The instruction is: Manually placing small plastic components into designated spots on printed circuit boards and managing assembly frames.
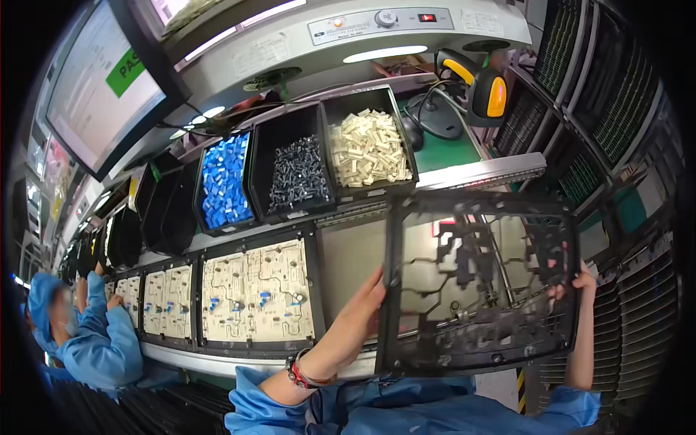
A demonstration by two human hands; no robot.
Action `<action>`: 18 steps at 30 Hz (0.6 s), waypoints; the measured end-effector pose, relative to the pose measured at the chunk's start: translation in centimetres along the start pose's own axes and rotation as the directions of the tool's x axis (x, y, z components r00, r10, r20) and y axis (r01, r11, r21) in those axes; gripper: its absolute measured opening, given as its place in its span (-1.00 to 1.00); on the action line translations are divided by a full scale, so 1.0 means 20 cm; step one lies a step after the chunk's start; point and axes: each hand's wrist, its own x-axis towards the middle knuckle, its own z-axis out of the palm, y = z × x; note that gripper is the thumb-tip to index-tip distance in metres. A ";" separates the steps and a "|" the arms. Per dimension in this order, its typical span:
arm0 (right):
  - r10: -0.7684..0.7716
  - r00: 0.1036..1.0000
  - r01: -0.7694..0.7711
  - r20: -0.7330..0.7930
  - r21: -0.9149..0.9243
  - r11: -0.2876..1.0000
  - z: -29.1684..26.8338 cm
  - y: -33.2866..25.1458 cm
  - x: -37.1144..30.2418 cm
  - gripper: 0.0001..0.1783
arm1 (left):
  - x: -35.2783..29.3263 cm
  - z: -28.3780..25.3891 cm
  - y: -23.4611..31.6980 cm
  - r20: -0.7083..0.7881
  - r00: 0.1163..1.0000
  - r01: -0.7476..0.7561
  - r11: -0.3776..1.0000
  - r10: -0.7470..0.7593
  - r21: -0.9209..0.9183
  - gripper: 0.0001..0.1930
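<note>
The person held a black cut-out carrier frame (482, 279) up in front of the conveyor line (239, 355), gripping it at both side edges. The left hand (362, 304) was closed on the frame's left rail, fingers wrapped over the edge and a beaded bracelet (301, 370) on the wrist. The right hand (580, 283) clasped the frame's right rail, though only the fingertips showed past the dark bar, so how fully it wrapped was hard to judge.

The frame looked empty: light passed through its openings and no board lay in it. Left of the frame, a pale circuit board (257, 290) sat in its own black carrier on the line, already bearing a few blue parts, and further boards (167, 301) stood beyond it, where another person in a blue coat (101, 341) worked. The slot directly behind the frame seemed vacant, so the frame had apparently not been set down on the line.

Above and left of the frame stood three bins: blue components (225, 181), dark small parts (299, 174) and cream connectors (368, 148). Above the frame's right half hung a yellow-and-black handheld scanner (482, 87) on its stand, over a green mat (446, 152).
</note>
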 end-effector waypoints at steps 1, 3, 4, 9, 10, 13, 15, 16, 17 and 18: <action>0.082 0.996 -0.083 0.030 0.033 0.996 0.05 -0.01 0.05 -0.05 | 0.03 -0.02 -0.01 -0.009 0.983 0.181 0.976 -0.183 -0.120 -0.48; 0.156 0.986 -0.161 0.064 0.078 0.984 0.14 -0.01 0.17 -0.03 | 0.01 -0.06 -0.07 -0.029 0.982 0.180 0.978 -0.184 -0.105 -0.50; 0.241 0.968 -0.246 0.068 0.085 0.965 0.15 0.00 0.22 -0.05 | 0.01 -0.09 -0.09 -0.052 0.982 0.173 0.979 -0.179 -0.103 -0.52; 0.401 0.916 -0.400 0.032 -0.030 0.916 0.12 0.03 0.50 -0.09 | 0.12 -0.19 -0.13 -0.142 0.968 0.185 0.971 -0.206 -0.149 -0.55; 0.422 0.906 -0.422 0.030 -0.016 0.907 0.06 0.06 0.56 -0.09 | 0.15 -0.22 -0.14 -0.134 0.967 0.197 0.969 -0.217 -0.151 -0.55; 0.465 0.885 -0.464 0.006 -0.043 0.885 0.03 0.08 0.66 -0.09 | 0.22 -0.30 -0.16 -0.123 0.967 0.201 0.967 -0.221 -0.157 -0.58; 0.497 0.868 -0.496 -0.022 -0.098 0.863 0.06 0.11 0.69 -0.07 | 0.23 -0.31 -0.18 -0.128 0.965 0.207 0.963 -0.231 -0.172 -0.59; 0.495 0.869 -0.495 -0.029 -0.094 0.864 0.08 0.11 0.70 -0.07 | 0.22 -0.31 -0.19 -0.136 0.962 0.210 0.960 -0.236 -0.185 -0.59; 0.504 0.864 -0.500 0.000 -0.126 0.857 0.11 0.11 0.71 -0.08 | 0.22 -0.32 -0.22 -0.142 0.963 0.197 0.958 -0.228 -0.207 -0.59; 0.513 0.858 -0.504 0.028 -0.156 0.850 0.12 0.11 0.72 -0.10 | 0.22 -0.33 -0.22 -0.133 0.963 0.204 0.957 -0.234 -0.205 -0.59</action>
